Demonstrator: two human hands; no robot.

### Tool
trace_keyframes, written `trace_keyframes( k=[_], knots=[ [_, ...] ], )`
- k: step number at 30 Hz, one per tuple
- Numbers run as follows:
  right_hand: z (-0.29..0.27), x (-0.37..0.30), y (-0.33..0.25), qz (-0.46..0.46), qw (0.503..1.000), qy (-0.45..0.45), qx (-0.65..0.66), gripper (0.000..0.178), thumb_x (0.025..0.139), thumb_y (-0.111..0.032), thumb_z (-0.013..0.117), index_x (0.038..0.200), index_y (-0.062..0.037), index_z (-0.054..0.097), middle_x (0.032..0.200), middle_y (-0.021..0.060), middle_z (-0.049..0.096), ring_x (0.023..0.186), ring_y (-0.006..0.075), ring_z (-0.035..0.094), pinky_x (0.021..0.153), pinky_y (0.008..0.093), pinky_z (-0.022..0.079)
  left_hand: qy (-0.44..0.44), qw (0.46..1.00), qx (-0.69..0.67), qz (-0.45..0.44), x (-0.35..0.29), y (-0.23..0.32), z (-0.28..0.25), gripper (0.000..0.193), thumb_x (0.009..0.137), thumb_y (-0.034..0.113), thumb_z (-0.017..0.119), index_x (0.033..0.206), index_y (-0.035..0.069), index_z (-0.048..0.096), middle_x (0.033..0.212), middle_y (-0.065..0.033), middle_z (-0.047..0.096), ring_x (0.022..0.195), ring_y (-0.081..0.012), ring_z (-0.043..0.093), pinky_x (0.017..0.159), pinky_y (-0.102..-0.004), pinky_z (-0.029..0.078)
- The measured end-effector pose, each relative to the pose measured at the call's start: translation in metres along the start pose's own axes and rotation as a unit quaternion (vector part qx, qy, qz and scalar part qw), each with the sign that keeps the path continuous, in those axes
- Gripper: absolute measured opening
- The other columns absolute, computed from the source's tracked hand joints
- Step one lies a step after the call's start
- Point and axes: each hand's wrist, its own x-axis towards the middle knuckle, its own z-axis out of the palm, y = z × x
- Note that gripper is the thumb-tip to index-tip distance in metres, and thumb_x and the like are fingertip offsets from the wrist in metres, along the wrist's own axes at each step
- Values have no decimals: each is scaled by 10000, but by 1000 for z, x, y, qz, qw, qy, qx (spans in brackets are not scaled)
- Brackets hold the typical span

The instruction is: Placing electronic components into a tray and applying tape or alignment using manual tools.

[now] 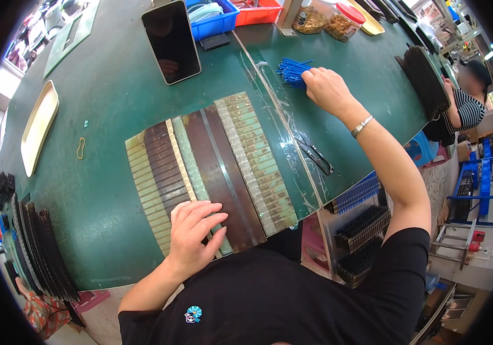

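One flat, ridged brown-and-green board (213,163), one pile of thin blue sticks (292,72) and two clear jars (343,25) sit on the green worktop (106,210). One striped-shirt person (468,109) is far right. The left hand (193,233) rests on the board, loosely spread, holding nothing. The right hand (329,91) bends at the pile; I cannot tell its grip.

1. One head-worn fisheye camera is looking down from above the wearer's black T-shirt (269,293).
2. It is facing the green worktable (103,195) from close by.
3. Its wide lens is bending straight edges near the rim.
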Motion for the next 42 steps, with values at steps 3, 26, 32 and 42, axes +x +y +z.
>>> trace_keyframes(
  k=[3, 26, 32, 42],
  knots=[
    [1, -3, -3, -3, 999, 44, -11, 94, 794, -65, 607, 857, -52, 539, 837, 117, 590, 850, 286, 596, 762, 402, 477, 6, 1000, -9, -2, 0, 0, 0, 303, 699, 36, 738, 993, 77, 678, 1096, -72, 670, 1081, -283, 587, 968, -439, 390],
    [34, -55, -44, 258, 677, 274, 633, 106, 990, -108, 557, 1074, -43, 552, 821, 3, 568, 724, 76, 538, 677, 225, 461, 39, 989, -140, -4, 6, -11, -35, 202, 786, -74, 647, 971, 3, 674, 899, -127, 694, 821, -258, 655, 738, -334, 511],
    [-34, -34, -70, 242, 650, 19, 720, 145, 1003, -148, 528, 1088, -40, 572, 679, -41, 500, 538, 29, 415, 472, 192, 322, -17, 979, -200, -28, 39, -20, -48, 155, 847, -20, 647, 1000, -10, 670, 881, -99, 690, 818, -192, 653, 729, -296, 518],
    [-74, -2, -153, 157, 553, -270, 772, 152, 934, -166, 647, 983, -24, 665, 629, -15, 575, 474, 21, 421, 431, 187, 293, -165, 852, -416, -271, 98, -39, -41, 143, 951, 138, 618, 1023, 16, 639, 864, -37, 678, 704, -52, 608, 551, -194, 480]
  ],
)
